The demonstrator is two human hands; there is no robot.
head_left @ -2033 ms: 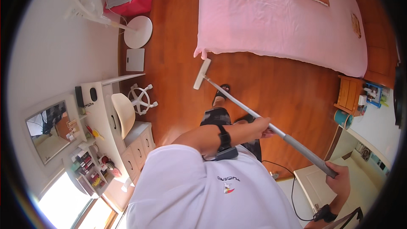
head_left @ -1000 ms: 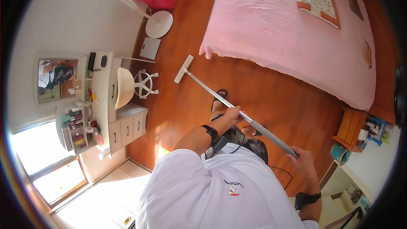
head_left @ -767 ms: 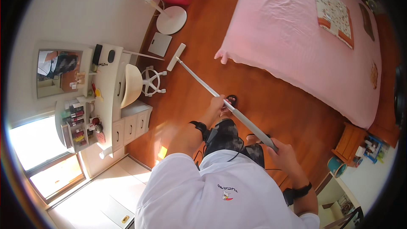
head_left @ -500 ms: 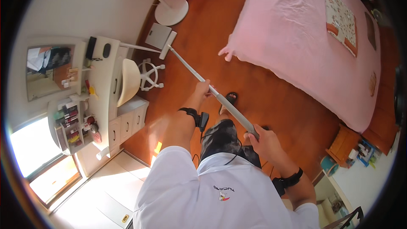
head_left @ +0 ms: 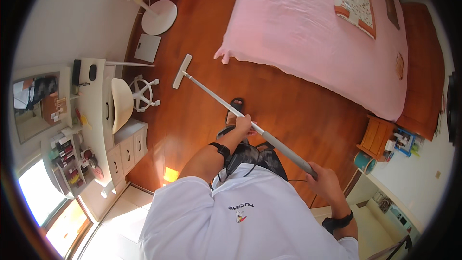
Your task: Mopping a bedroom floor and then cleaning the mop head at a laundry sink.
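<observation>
A flat mop with a long grey-and-white pole [head_left: 216, 97] runs slantwise in front of me. Its narrow white head [head_left: 182, 71] rests on the wooden floor, between the desk chair and the bed's corner. Partway down the pole, my left hand [head_left: 244, 124] is wrapped round it. My right hand [head_left: 326, 182] grips the thicker grey end of the handle, near my right side. Both hands are closed, though some of their fingers are hidden. My feet in dark sandals [head_left: 236, 106] stand beneath the pole.
A bed with a pink cover [head_left: 298, 29] takes up the far right. On the left are a white wheeled chair [head_left: 122, 106], a desk with drawers [head_left: 127, 154], a flat scale [head_left: 147, 48] and a round white stand base [head_left: 159, 17]. A wooden nightstand [head_left: 375, 137] stands at right.
The mop head has been drawn back toward me, away from the flat scale. Both hands have come back with the pole, still holding it. The whole view has shifted, and my feet show more.
</observation>
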